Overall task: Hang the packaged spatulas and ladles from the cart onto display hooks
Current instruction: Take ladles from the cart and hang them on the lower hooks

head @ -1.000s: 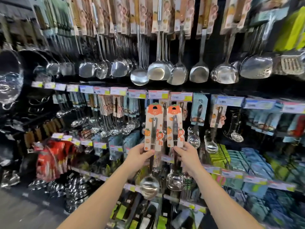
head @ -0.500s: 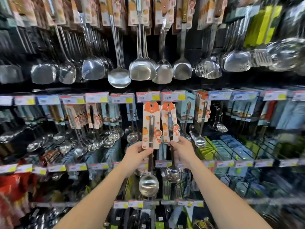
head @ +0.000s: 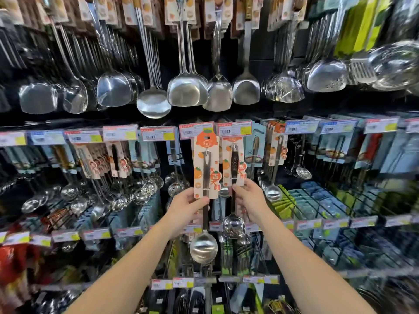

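My left hand (head: 186, 206) grips the bottom of an orange-printed card holding a steel ladle (head: 203, 247), whose round bowl hangs below my wrist. My right hand (head: 250, 198) pinches the lower edge of a second orange card with a spoon-like ladle (head: 233, 227). Both cards are raised upright in front of the middle row of display hooks, their tops just under the price tags (head: 196, 130). The top of the right card is partly behind a price tag (head: 235, 128). The cart is out of sight.
Large steel spatulas and ladles (head: 184, 88) hang in the row above. More carded ladles (head: 118, 159) hang to the left and blue-carded utensils (head: 335, 146) to the right. Lower shelves hold green and blue packs (head: 301, 202).
Both hands lifted the two carded ladles higher and closer to the middle hook row. The camera view swung left and up along the display.
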`<action>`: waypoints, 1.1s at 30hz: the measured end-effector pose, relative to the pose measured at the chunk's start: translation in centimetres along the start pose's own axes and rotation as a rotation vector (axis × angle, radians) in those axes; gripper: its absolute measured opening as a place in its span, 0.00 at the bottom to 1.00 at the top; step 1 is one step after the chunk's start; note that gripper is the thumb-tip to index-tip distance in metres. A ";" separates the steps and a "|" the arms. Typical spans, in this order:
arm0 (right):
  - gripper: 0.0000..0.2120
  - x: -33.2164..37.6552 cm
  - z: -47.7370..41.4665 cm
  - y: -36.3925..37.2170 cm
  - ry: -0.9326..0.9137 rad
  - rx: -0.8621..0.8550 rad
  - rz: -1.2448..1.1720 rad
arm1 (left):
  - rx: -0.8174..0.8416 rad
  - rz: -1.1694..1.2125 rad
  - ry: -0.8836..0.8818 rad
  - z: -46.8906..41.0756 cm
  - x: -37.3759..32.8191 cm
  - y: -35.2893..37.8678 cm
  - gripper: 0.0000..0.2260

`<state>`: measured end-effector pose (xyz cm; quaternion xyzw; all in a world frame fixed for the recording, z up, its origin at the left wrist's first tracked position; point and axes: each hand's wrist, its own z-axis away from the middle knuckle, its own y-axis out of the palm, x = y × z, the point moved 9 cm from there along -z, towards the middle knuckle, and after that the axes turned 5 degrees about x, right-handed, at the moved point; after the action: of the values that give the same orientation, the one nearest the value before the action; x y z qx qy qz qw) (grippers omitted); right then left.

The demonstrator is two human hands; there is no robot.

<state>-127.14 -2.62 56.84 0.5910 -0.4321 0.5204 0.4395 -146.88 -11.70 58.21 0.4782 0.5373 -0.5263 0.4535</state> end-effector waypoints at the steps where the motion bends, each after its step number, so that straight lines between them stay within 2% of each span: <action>1: 0.08 0.0 -0.3 0.0 0.002 0.011 -0.006 | 0.002 0.005 0.003 -0.2 -0.1 0.1 0.12; 9: 0.08 -0.2 -4.3 -0.3 0.034 0.044 -0.015 | 0.010 0.034 0.000 -1.1 0.3 1.2 0.11; 15: 0.11 -1.4 -9.8 -0.1 0.167 0.058 0.040 | 0.004 0.012 0.001 -2.2 1.4 2.0 0.12; 18: 0.21 -2.9 -12.0 -1.1 0.210 -0.036 0.097 | 0.023 0.019 -0.029 -2.8 2.5 2.7 0.13; 20: 0.23 -2.7 -11.1 -1.1 0.213 -0.077 0.054 | 0.046 0.004 -0.039 -3.2 3.1 3.2 0.13; 24: 0.14 -0.2 -7.1 -0.3 0.123 -0.070 -0.215 | 0.030 -0.001 -0.038 -4.0 3.9 3.8 0.12; 27: 0.14 2.0 -3.8 0.7 0.067 0.036 -0.295 | 0.025 -0.030 -0.023 -4.5 3.9 4.2 0.11; 30: 0.10 4.0 -1.6 1.2 -0.066 0.075 -0.143 | 0.023 -0.093 0.032 -5.3 3.1 4.6 0.11; 33: 0.13 5.2 -1.6 1.1 -0.167 0.043 0.028 | 0.011 -0.101 0.037 -6.0 2.6 4.8 0.09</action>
<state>-128.14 -1.58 62.22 0.6356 -0.4644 0.4845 0.3816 -142.39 -5.62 55.26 0.4628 0.5660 -0.5425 0.4137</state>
